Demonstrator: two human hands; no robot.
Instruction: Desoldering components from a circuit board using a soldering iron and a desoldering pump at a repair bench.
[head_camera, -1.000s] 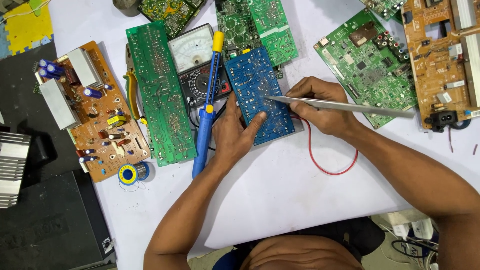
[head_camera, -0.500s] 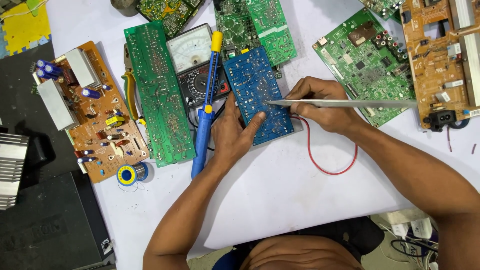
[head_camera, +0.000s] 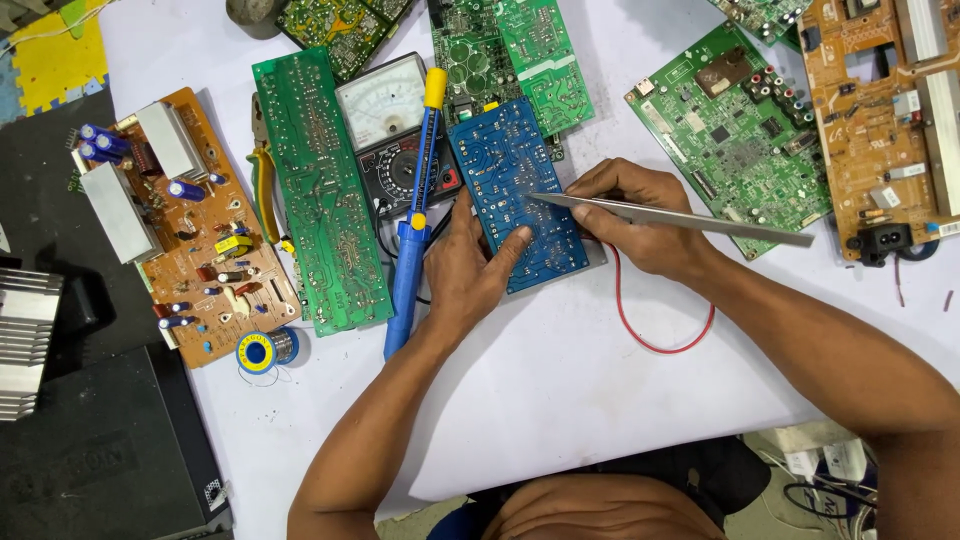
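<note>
A: Which board is in hand, and where does it lie?

B: The blue board (head_camera: 518, 195) lies solder side up on the white sheet (head_camera: 560, 390), near the middle of the table, its upper end just below two green boards (head_camera: 510, 60).

A: State of the left hand?

B: The left hand (head_camera: 470, 270) lies flat, palm down, at the board's lower left edge. Its fingers (head_camera: 515, 245) are loosely spread and rest on the blue surface, pressing it down.

A: And the right hand?

B: The right hand (head_camera: 640, 215) pinches grey tweezers (head_camera: 680, 215) between thumb and fingers. The tip meets the board at its right edge, about midway down; the long shaft runs out to the right, above a green board (head_camera: 740, 130). Whether the tweezer tips are closed cannot be told.

A: What lies to the left?

B: A blue soldering iron (head_camera: 412, 235) with a yellow end lies just beside the left hand, across an analogue meter (head_camera: 390, 130). Further left: a long green board (head_camera: 315, 190), then an orange board (head_camera: 200, 230) with capacitors, and a solder spool (head_camera: 262, 352) below it.

A: To the right?

B: A red wire (head_camera: 660, 335) loops under the right wrist. An orange-brown board (head_camera: 880, 120) sits at the far right.
</note>
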